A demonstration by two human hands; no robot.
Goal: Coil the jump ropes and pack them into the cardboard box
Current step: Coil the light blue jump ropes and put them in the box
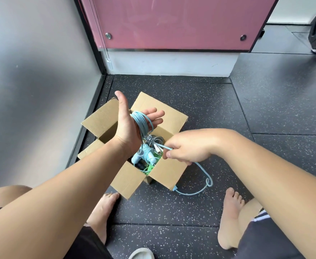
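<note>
One cardboard box point(164, 174) stands open on the dark speckled floor point(265, 113), its four flaps folded outward, and two bare hands work above it on one light blue jump rope point(143, 124). The left hand point(132, 126) is raised over the far side of the box with the palm turned inward, fingers stretched out flat and the thumb pointing up; several turns of the blue rope are wound around the palm, so this hand is spread wide and carries the coil. The right hand point(185, 148) reaches across from the right with the forearm nearly level, fingers curled and pinched tight on the same rope just above the box opening. From that hand the loose end drops over the near right flap, makes a small loop on the floor and ends at one pale blue handle point(175, 188) lying against the box corner. Inside the box lie other packed ropes: a grey coil point(153, 139), blue handles point(146, 152) and something green point(150, 168); their exact number cannot be told. Two bare feet point(230, 217) rest on the floor on either side, near the box.
</note>
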